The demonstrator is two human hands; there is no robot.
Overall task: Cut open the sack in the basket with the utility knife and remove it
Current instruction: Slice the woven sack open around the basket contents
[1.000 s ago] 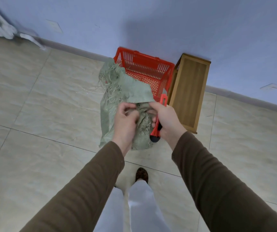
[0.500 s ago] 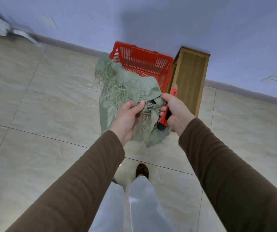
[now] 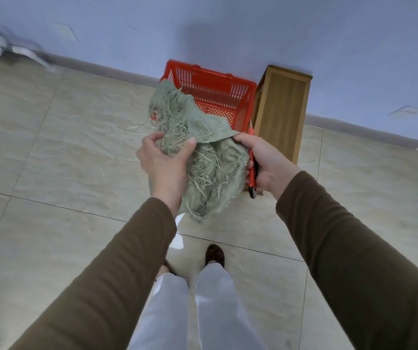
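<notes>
**Frayed sack lifted out of the basket**

While we hold the green sack (image 3: 202,157) up in front of the red basket (image 3: 213,94), it hangs limp and light, shedding loose strands. Our left hand (image 3: 165,162) bunches its frayed edge; our right hand (image 3: 263,162) pinches a corner while gripping the utility knife (image 3: 252,173). Gathered folds look like the surest hold.

A single wide-angle head view looks steeply down and forward from standing height, close over both forearms, taking in the tiled floor (image 3: 51,248) and the wall (image 3: 303,34) base ahead.
</notes>
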